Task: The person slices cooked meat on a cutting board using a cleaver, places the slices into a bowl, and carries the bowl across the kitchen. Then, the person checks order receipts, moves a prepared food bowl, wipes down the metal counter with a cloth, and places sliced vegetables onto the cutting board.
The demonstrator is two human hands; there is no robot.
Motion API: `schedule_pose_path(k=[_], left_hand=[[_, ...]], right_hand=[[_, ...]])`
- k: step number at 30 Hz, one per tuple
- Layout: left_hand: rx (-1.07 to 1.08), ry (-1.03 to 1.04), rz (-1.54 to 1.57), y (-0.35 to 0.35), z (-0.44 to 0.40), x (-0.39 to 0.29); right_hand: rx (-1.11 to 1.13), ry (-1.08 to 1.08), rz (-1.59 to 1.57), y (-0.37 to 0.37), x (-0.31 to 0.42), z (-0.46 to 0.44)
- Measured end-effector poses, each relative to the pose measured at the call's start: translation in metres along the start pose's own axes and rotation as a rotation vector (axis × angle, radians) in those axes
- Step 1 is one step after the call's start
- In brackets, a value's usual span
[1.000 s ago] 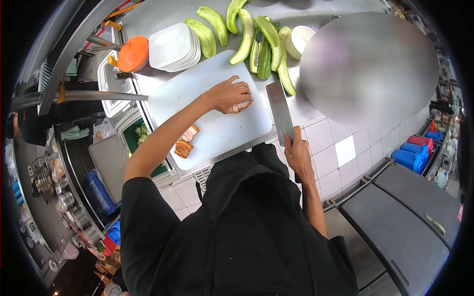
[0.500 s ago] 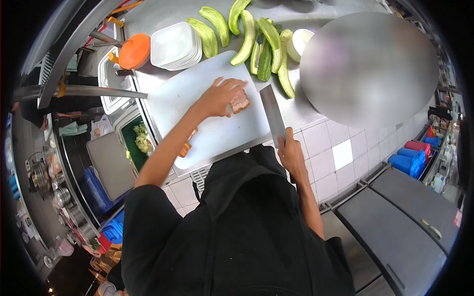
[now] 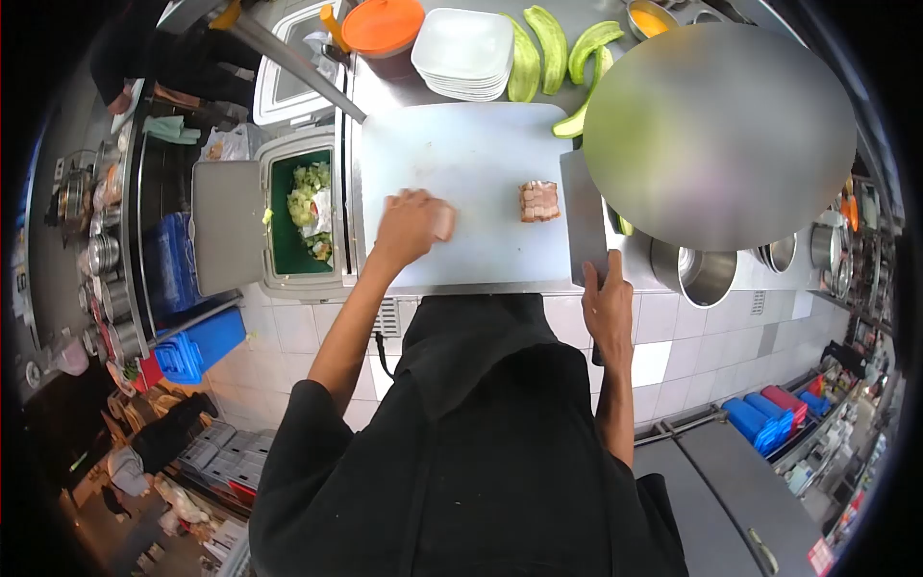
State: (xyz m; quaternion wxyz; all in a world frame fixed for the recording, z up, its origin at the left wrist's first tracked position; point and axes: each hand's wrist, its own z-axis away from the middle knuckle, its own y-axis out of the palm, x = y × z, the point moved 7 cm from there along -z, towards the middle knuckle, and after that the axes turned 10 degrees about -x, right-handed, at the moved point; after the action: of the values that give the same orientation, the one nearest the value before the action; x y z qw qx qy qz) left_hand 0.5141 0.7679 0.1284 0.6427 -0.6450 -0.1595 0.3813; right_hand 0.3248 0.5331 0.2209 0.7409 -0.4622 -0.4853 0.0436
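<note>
My left hand (image 3: 408, 229) is closed round a piece of pork belly (image 3: 443, 220) over the left part of a white cutting board (image 3: 461, 264); motion blurs both slightly. Another portion of pork belly (image 3: 538, 201), layered pink and white, lies by itself toward the board's right side. In my right hand (image 3: 607, 303) is a cleaver (image 3: 583, 212), its broad blade pointing away from me along the board's right edge. Fingers wrap its handle, and the index finger stretches along it.
White square plates (image 3: 464, 53) are stacked behind the board, beside an orange-lidded tub (image 3: 383, 27). Peeled green vegetables (image 3: 548, 48) lie at the back. Left of the board stands an open bin (image 3: 279, 274) with scraps. Metal pots (image 3: 707, 274) sit right; a blurred oval hides part of the counter.
The view has turned. My left hand has left the pork belly on the board's right and moved left, where it now grips another piece. The cleaver stays in my right hand.
</note>
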Motion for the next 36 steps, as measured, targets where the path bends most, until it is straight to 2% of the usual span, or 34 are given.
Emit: schedule_pose_path(k=[1, 3, 5, 7, 9, 11, 13, 15, 17, 19, 28, 35, 36], left_hand=[[-0.003, -0.009, 0.009, 0.003, 0.000, -0.003], [-0.289, 0.337, 0.193, -0.011, 0.003, -0.032], [-0.362, 0.284, 0.178, -0.008, 0.004, -0.027], [-0.190, -0.088, 0.285, -0.007, 0.011, -0.015], [-0.138, -0.100, 0.277, 0.006, 0.018, -0.022], [-0.085, -0.101, 0.260, 0.023, 0.016, -0.026], [-0.254, -0.038, 0.438, 0.026, 0.017, -0.034], [-0.275, -0.089, 0.478, 0.023, 0.018, -0.032], [-0.298, -0.145, 0.518, 0.019, 0.020, -0.025], [-0.222, -0.149, 0.586, 0.020, 0.022, -0.015], [-0.197, 0.041, 0.450, 0.015, 0.012, -0.020], [-0.215, 0.082, 0.447, 0.023, 0.013, -0.020], [-0.224, 0.087, 0.451, 0.022, 0.012, -0.021]], right_hand=[[0.007, -0.007, 0.009, 0.003, 0.005, 0.001], [0.055, 0.000, 0.003, 0.012, 0.012, 0.003], [0.052, -0.013, -0.018, 0.021, 0.013, 0.008], [0.163, 0.060, 0.028, 0.033, 0.015, 0.017], [0.181, 0.041, 0.075, 0.042, 0.016, 0.021], [0.244, -0.071, 0.051, 0.055, 0.022, 0.025], [0.277, -0.046, 0.099, 0.065, 0.027, 0.026], [0.325, -0.130, 0.133, 0.079, 0.033, 0.028], [0.359, -0.128, 0.148, 0.087, 0.040, 0.028], [0.414, -0.131, 0.206, 0.097, 0.043, 0.032], [0.456, -0.146, 0.364, 0.110, 0.049, 0.042], [0.510, -0.106, 0.425, 0.109, 0.046, 0.049], [0.472, -0.181, 0.360, 0.118, 0.048, 0.043]])
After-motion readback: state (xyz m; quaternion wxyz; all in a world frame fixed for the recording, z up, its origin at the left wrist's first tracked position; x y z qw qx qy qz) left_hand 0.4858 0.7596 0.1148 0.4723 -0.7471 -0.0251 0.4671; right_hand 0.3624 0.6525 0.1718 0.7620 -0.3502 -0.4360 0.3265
